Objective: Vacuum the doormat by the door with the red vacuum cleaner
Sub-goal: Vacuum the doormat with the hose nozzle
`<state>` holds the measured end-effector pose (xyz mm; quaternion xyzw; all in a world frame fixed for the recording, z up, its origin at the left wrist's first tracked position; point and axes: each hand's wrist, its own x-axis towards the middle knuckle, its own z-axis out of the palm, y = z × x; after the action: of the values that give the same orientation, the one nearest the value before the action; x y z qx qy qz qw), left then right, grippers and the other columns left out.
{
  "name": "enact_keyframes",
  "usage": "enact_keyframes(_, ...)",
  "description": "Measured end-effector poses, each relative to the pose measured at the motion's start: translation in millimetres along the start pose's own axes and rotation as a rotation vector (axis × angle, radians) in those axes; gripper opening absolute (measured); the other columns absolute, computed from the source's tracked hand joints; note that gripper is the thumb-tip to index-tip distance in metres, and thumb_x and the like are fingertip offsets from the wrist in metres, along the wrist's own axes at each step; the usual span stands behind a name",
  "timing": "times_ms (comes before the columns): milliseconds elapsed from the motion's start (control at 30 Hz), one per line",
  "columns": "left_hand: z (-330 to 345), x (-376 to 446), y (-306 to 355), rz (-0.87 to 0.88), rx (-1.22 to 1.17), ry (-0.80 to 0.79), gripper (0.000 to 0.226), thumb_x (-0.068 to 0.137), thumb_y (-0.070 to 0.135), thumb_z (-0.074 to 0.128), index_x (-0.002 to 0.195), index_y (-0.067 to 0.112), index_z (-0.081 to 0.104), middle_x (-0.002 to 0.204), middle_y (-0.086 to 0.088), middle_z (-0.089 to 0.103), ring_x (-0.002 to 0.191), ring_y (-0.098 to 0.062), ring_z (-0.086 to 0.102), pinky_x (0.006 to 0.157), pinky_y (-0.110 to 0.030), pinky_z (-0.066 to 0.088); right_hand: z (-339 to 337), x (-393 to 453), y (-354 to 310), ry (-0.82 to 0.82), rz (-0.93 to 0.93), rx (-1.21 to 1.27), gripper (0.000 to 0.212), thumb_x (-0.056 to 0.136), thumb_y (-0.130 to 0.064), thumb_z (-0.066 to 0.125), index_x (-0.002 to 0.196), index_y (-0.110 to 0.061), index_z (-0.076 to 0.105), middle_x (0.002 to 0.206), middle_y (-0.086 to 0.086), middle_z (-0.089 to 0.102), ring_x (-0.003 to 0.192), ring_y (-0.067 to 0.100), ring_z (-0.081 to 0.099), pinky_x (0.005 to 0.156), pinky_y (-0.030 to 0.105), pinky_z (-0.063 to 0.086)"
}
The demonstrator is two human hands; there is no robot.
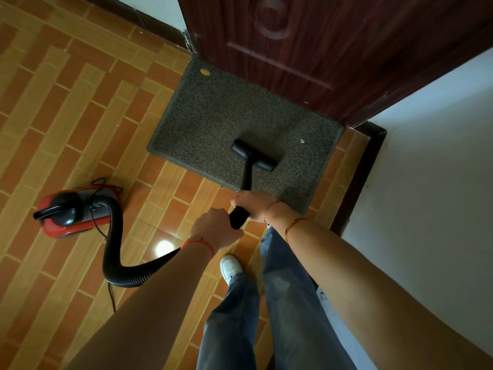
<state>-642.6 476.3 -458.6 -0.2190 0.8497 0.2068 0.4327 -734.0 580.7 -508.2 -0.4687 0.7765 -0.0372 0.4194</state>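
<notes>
A grey speckled doormat (213, 113) lies on the tiled floor against a dark red door (306, 41). The black vacuum nozzle (254, 155) rests flat on the mat's near right part, its black wand (246, 177) running back to me. My right hand (252, 202) grips the wand higher up, and my left hand (214, 227) holds it just behind. A black ribbed hose (114, 236) curves left to the red vacuum cleaner (72, 210) on the floor. A yellow scrap (205, 72) and a white speck (302, 141) lie on the mat.
A white wall (432, 161) with a dark skirting board (357, 177) closes in on the right. A thin black power cord (110, 295) trails over the orange tiles (66, 116). My legs in jeans and a white shoe (230, 267) stand just behind the mat.
</notes>
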Motion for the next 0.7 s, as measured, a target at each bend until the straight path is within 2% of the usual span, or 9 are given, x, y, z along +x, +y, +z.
enact_keyframes(233, 38, -38, -41, 0.002, 0.066, 0.006, 0.025, 0.076, 0.041, 0.06, 0.08, 0.017, 0.056, 0.064, 0.003, 0.054, 0.051, -0.012, 0.052, 0.042, -0.021, 0.035, 50, -10, -49, 0.015, -0.015, 0.032, 0.023, 0.089, -0.006, 0.057, 0.112, -0.007, 0.052, 0.119, 0.01, 0.055, 0.106, 0.027, 0.059, 0.076, 0.031, 0.042)
enact_keyframes(400, 55, -55, -57, -0.006, 0.073, -0.008, 0.024, 0.076, 0.041, 0.06, 0.079, 0.017, 0.056, 0.064, 0.003, 0.056, 0.051, -0.012, 0.054, 0.043, -0.021, 0.038, 72, -19, -69, 0.019, -0.009, 0.058, 0.023, 0.089, -0.008, 0.059, 0.111, -0.007, 0.054, 0.116, 0.01, 0.057, 0.104, 0.026, 0.061, 0.082, 0.035, 0.048)
enact_keyframes(567, 61, -60, -57, 0.008, 0.105, -0.019, 0.023, 0.076, 0.04, 0.058, 0.073, 0.018, 0.053, 0.061, 0.003, 0.056, 0.049, -0.012, 0.054, 0.042, -0.02, 0.039, 81, -25, -73, 0.032, 0.002, 0.085, 0.018, 0.088, -0.01, 0.06, 0.105, -0.008, 0.054, 0.113, 0.009, 0.058, 0.099, 0.027, 0.062, 0.077, 0.033, 0.047)
enact_keyframes(700, 60, -57, -47, 0.019, 0.131, 0.004, 0.023, 0.077, 0.041, 0.058, 0.078, 0.019, 0.054, 0.065, 0.004, 0.053, 0.051, -0.011, 0.051, 0.042, -0.021, 0.035, 81, -28, -62, 0.054, -0.001, 0.07, 0.018, 0.087, -0.008, 0.061, 0.105, -0.007, 0.054, 0.113, 0.009, 0.058, 0.099, 0.025, 0.062, 0.072, 0.029, 0.042)
